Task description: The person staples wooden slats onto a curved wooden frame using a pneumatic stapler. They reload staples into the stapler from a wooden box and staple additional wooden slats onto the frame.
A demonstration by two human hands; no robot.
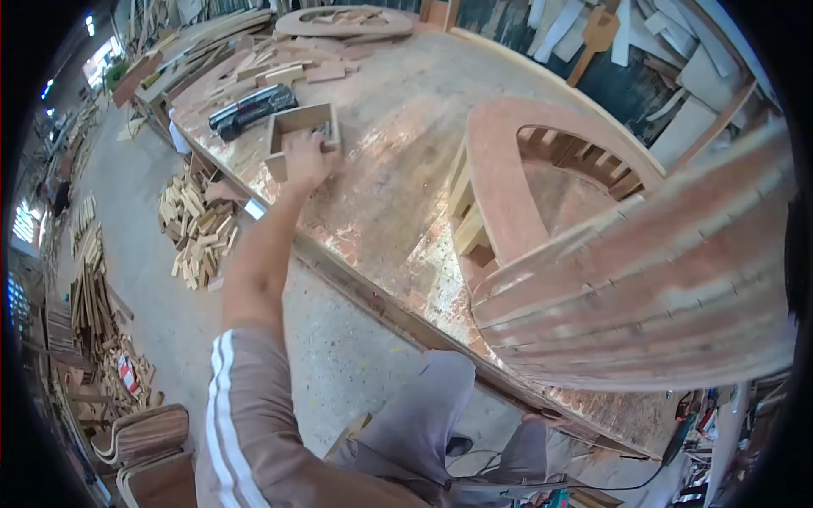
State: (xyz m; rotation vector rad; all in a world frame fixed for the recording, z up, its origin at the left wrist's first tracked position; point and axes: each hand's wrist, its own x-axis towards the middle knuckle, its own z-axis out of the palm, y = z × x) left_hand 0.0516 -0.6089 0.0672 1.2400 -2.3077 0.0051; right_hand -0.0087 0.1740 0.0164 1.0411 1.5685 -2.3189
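Observation:
My left hand (306, 159) reaches over the near wall of a small open wooden box (276, 140) on the workbench. Its fingers dip inside, where a small dark item shows at the fingertips. Whether they grip it cannot be made out. Just behind the box lies a black and silver handheld tool (252, 112), apparently a nail gun. To the right on the bench stands a curved wooden frame (500, 161) with a wide rounded top and short slats below. A large curved panel of wooden strips (644, 288) leans against it. My right hand is not in view.
The workbench (381, 203) has a raised edge. Wood offcuts (296, 68) and an oval wooden ring (339, 24) lie at its far end. A pile of small blocks (199, 224) sits on the floor. A black cable (627, 487) hangs near the bench's right end.

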